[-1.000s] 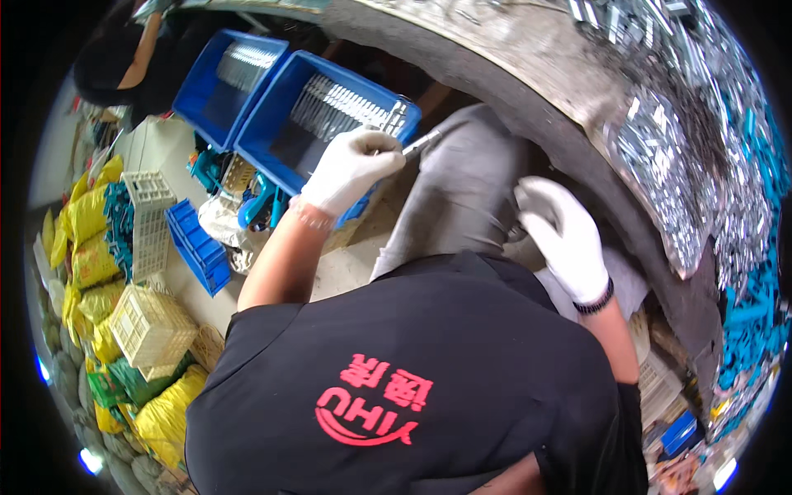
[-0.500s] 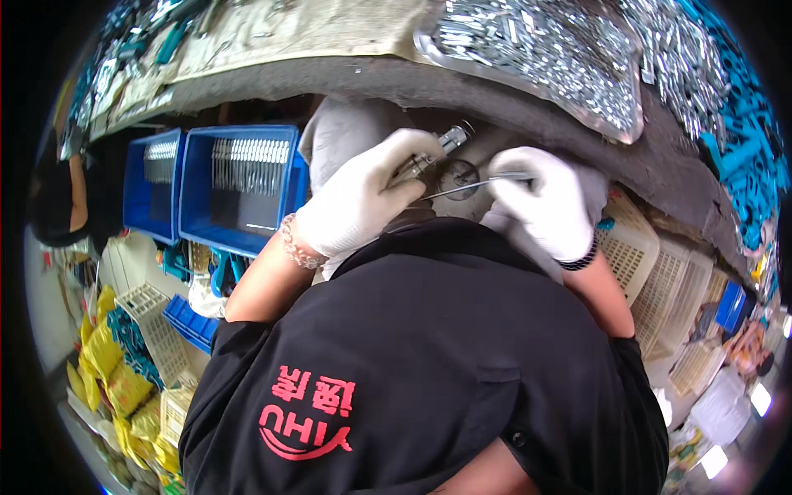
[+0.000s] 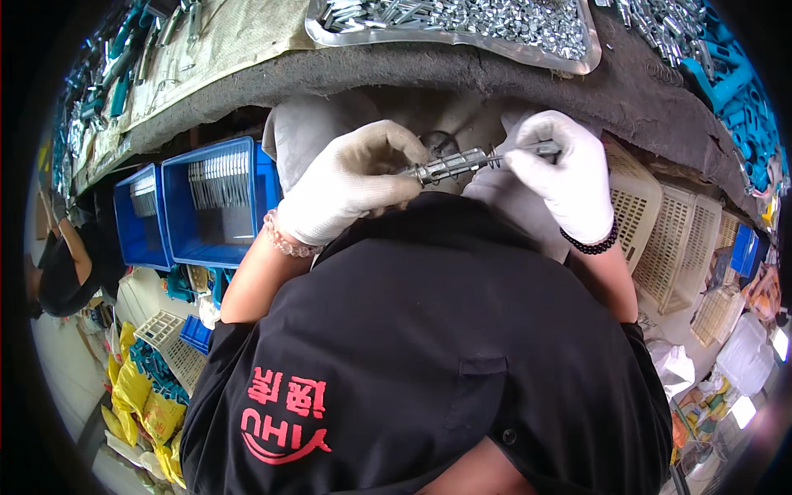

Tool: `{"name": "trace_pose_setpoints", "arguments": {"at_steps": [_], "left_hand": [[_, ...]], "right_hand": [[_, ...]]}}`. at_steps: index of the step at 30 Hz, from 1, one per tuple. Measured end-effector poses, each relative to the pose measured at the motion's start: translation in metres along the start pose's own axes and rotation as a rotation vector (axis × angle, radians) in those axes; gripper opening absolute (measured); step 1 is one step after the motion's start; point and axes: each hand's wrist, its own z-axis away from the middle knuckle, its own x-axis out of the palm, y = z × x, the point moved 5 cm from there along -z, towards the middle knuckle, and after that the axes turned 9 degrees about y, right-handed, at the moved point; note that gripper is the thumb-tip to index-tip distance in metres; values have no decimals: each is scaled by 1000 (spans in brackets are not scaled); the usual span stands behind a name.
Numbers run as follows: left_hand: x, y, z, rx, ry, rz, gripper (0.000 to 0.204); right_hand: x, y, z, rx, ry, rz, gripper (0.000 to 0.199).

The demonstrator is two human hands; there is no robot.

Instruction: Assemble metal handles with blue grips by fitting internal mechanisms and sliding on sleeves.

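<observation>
My left hand (image 3: pixel 351 181), in a white glove, grips a slotted metal tube (image 3: pixel 452 166) between thumb and fingers. The tube points to the right, toward my other hand. My right hand (image 3: pixel 565 177), also gloved, pinches a thin metal rod with a small coil spring (image 3: pixel 495 158) on it; a grey metal end piece (image 3: pixel 544 148) shows at the fingers. Rod and tube lie roughly in line, the spring at the tube's open end. Whether the rod's tip is inside cannot be made out. Both hands are above my lap.
Ahead, a cloth-covered bench (image 3: pixel 379 70) bears a tray (image 3: pixel 590 62) of small metal parts and teal handles (image 3: pixel 734 87). Blue bins (image 3: pixel 210 235) with metal pieces stand left, cream crates (image 3: pixel 635 202) right. Another person (image 3: pixel 74 264) sits far left.
The tube has swung from pointing up and away to pointing right. The rod has come into line with it, its spring now showing beside the tube. The view has shifted slightly.
</observation>
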Motion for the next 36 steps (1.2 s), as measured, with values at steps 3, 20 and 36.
{"name": "trace_pose_setpoints", "arguments": {"at_steps": [3, 20, 36], "left_hand": [[4, -2, -2, -1, 4, -21, 23], [0, -7, 4, 94, 10, -59, 24], [17, 34, 7, 42, 34, -73, 25]], "right_hand": [[10, -4, 0, -53, -25, 57, 12], [40, -3, 11, -90, -69, -161, 13], [4, -25, 4, -271, 51, -104, 5]]}}
